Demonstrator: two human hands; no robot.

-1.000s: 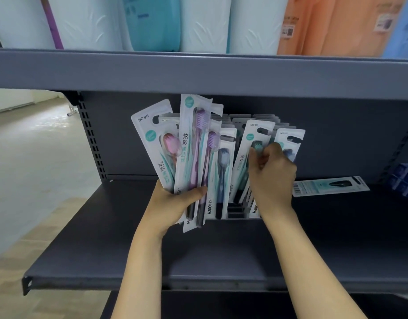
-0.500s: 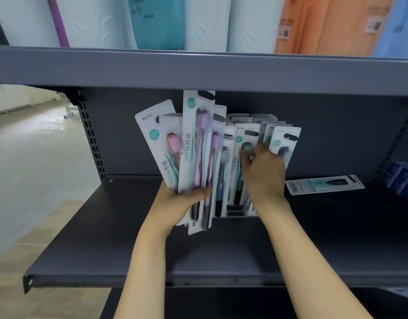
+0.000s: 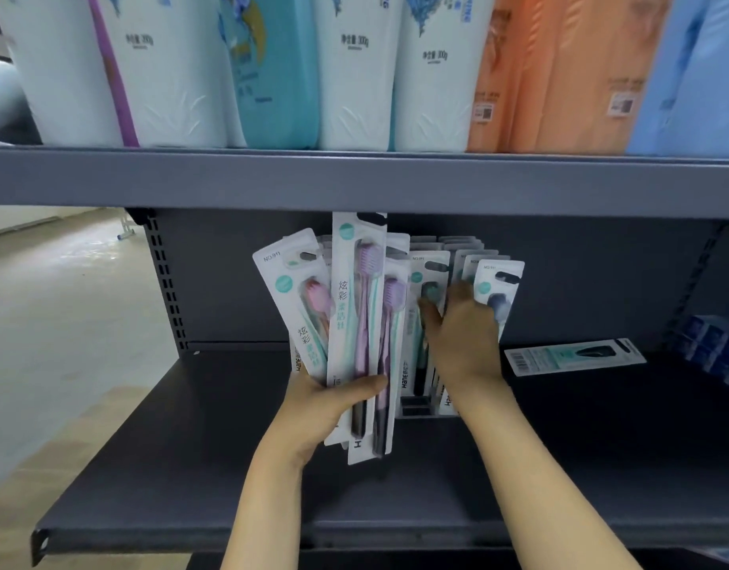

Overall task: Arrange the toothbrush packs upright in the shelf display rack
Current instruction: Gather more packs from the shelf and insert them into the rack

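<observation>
My left hand (image 3: 327, 405) grips a fanned bundle of toothbrush packs (image 3: 356, 322) by their lower ends, pink and purple brushes showing, held upright in front of the rack. The display rack (image 3: 414, 405) stands on the grey shelf (image 3: 190, 466) with several packs (image 3: 430, 277) upright in its slots. My right hand (image 3: 463, 335) reaches among those standing packs, fingers spread against them, beside a pack with a dark brush (image 3: 498, 290). One more pack (image 3: 574, 355) lies flat on the shelf to the right.
The upper shelf edge (image 3: 354, 178) hangs just above the packs and carries large white, teal, orange and blue bags (image 3: 354, 67). Small blue boxes (image 3: 712, 347) sit at the far right. Open aisle floor (image 3: 66, 322) lies to the left.
My right hand has slid left and down among the racked packs, and its fingers have spread. The left hand's bundle has risen slightly. The camera has tilted up.
</observation>
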